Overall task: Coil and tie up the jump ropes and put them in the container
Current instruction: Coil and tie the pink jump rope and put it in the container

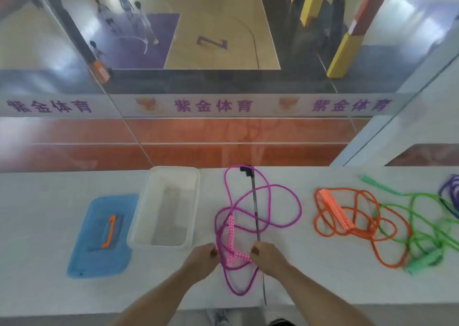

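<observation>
Here, the fingers of both hands are curling under, so their exact grip is hard to make out; the left hand [202, 257] and right hand [265, 256] are each closing on the loose pink-purple jump rope [285, 225] at its two pink checkered handles [231, 236]. The rope is sprawling on the white counter [37, 226], just right of the clear plastic container [171, 206]. A purple rope [450, 189] is being cut off at the right edge. A glass wall is overlooking a gym court.

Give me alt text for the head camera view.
Both hands, left hand and right hand, grip the pink jump rope at its handles on a white table, beside an empty clear container. Orange and green ropes lie uncoiled to the right.
</observation>
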Available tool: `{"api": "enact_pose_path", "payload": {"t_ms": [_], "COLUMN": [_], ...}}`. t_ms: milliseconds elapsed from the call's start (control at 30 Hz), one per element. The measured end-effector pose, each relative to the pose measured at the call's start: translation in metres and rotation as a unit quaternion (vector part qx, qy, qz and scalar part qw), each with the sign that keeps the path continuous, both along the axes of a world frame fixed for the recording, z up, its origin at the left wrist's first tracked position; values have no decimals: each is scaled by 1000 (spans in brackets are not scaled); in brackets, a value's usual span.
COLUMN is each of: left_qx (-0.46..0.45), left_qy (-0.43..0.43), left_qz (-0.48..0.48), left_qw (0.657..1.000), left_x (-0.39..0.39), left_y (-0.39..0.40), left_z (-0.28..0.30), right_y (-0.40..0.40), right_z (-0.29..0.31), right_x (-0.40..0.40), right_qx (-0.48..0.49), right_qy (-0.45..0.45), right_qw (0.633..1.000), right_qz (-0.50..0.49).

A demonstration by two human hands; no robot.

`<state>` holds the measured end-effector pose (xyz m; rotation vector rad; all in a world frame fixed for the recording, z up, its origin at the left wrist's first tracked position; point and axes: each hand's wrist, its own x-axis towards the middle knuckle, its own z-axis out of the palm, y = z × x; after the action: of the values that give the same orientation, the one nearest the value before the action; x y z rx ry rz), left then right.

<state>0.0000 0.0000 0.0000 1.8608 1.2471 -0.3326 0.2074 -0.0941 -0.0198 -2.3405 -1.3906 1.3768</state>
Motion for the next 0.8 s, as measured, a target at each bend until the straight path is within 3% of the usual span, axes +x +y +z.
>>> {"api": "enact_pose_path", "payload": {"t_ms": [100,200,433,567,800], "left_qx": [-25,-60,-141,-160,-216], "left_qy": [-11,-4,4,28,-72], "left_qz": [-11,-23,53,124,273], "left_qw": [1000,998,989,979,935], "left_x": [-2,1,10,22,57], "left_y": [5,-1,-16,-27,-44], "left_z": [-14,-27,-56,-64,-50], "right_y": [1,-6,-17,-17,-6], "right_z": [-22,-37,-66,-74,-56], "right_x": [-7,-9,-2,-3,1], "right_qx": [3,24,15,42,171], "right_qy": [-69,-129,-207,-205,-98], "right_qw": [997,991,971,966,970], "right_qz": [-16,29,120,149,144]}}
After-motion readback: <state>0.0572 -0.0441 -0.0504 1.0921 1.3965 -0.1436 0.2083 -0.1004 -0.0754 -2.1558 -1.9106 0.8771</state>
